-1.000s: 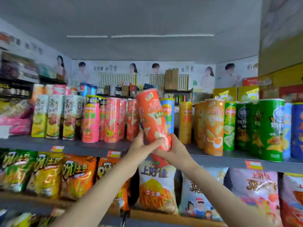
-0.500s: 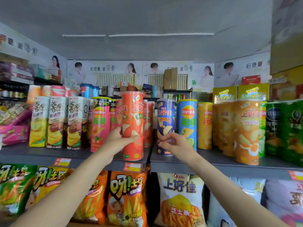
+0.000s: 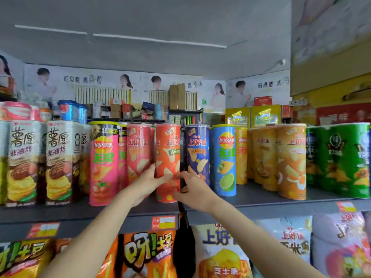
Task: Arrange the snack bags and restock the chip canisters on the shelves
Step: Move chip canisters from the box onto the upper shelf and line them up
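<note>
- Red canister [image 3: 167, 157]: upright at the upper shelf [image 3: 261, 203] front, purple canister [image 3: 197, 153] at its 3 o'clock (label forward, presumably for display).
- Left hand [image 3: 147, 182]: fingers wrapped round its lower body.
- Right hand [image 3: 193, 188]: fingertips pinching its lower right side, seemingly steadying.

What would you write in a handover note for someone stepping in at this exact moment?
Left hand: holds the lower left side of the red chip can, fingers around it.
Right hand: fingers on the can's lower right side, by the purple can.
Position: the red can stands upright on the upper shelf, at its front, between a pink-red can and the purple one.
Done: this can is on the shelf.
Left: let go, check that it lines up, then tidy the snack bags on the shelf below.
</note>
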A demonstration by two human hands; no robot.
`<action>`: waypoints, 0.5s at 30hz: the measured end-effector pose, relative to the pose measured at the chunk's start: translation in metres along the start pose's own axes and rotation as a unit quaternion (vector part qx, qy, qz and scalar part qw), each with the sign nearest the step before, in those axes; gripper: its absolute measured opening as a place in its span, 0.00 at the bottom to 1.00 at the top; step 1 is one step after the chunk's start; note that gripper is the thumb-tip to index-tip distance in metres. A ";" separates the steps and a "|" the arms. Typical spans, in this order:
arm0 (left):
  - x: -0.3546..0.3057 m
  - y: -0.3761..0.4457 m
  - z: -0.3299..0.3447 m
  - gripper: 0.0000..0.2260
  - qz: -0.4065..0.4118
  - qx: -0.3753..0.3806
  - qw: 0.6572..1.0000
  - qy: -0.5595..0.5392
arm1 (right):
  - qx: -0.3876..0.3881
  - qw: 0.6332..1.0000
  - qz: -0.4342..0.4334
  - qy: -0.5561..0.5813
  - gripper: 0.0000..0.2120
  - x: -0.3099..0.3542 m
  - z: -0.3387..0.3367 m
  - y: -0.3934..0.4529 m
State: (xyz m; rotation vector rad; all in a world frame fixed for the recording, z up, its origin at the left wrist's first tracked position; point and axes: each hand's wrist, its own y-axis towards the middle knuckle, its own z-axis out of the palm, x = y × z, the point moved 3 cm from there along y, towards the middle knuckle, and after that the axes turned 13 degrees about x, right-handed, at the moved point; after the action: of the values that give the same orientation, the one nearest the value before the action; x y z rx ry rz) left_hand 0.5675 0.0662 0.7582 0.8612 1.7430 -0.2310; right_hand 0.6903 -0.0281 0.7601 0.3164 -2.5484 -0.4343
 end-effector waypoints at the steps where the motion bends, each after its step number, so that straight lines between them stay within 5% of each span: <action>1: 0.003 0.002 -0.001 0.33 -0.002 0.009 1.000 -0.013 | -0.008 1.000 0.007 -0.013 0.19 -0.001 0.004 0.005; 6: 0.003 -0.007 -0.008 0.15 -0.009 -0.094 0.986 0.136 | -0.075 0.997 0.023 0.009 0.20 0.003 0.016 0.020; 10: -0.004 -0.018 -0.002 0.11 -0.019 -0.190 0.911 0.365 | -0.098 0.994 0.035 0.045 0.21 0.002 0.024 0.027; 15: -0.006 -0.020 0.013 0.15 -0.015 -0.143 0.913 0.381 | -0.108 0.989 0.045 0.086 0.22 -0.005 0.026 0.032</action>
State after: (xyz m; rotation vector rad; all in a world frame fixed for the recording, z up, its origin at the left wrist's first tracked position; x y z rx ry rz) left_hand 0.5646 0.0422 0.7539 0.7503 2.4339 0.3934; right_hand 0.6760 0.0089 0.7482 0.1508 -2.3116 -0.6149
